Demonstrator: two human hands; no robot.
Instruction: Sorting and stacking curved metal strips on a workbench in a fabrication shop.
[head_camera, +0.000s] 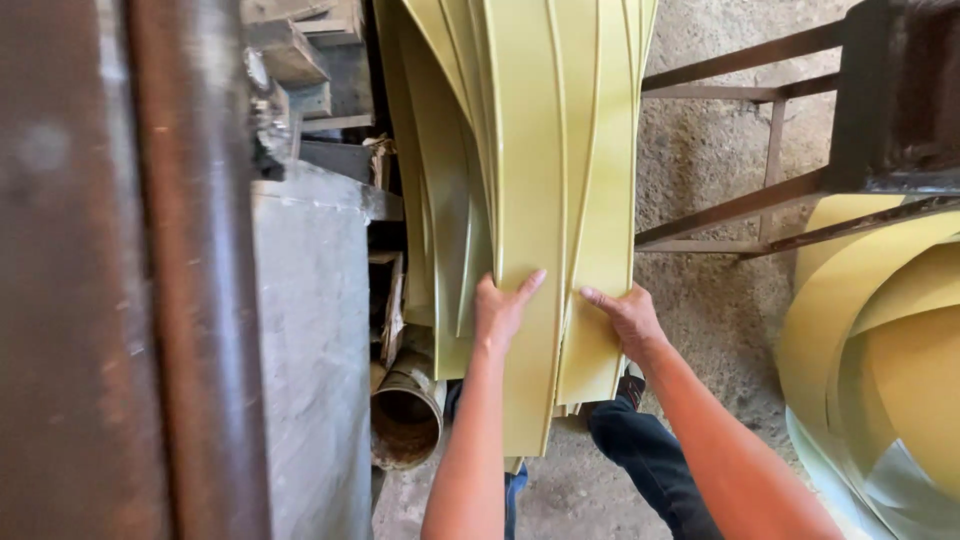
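Left hand (500, 305), right hand (628, 315) flat on yellow-green strips (540, 150).

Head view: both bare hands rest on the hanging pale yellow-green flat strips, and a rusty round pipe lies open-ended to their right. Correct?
Not quite. In the head view the rusty round pipe lies left of the hands, not right. Left hand and right hand do rest on the pale yellow-green flat strips.

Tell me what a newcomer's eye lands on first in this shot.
First, the bundle of long yellow-green strips hanging down the centre, with the left hand and right hand pressed flat against its lower part. Next, the rusty pipe at lower left, and curled yellow sheets at the right edge.
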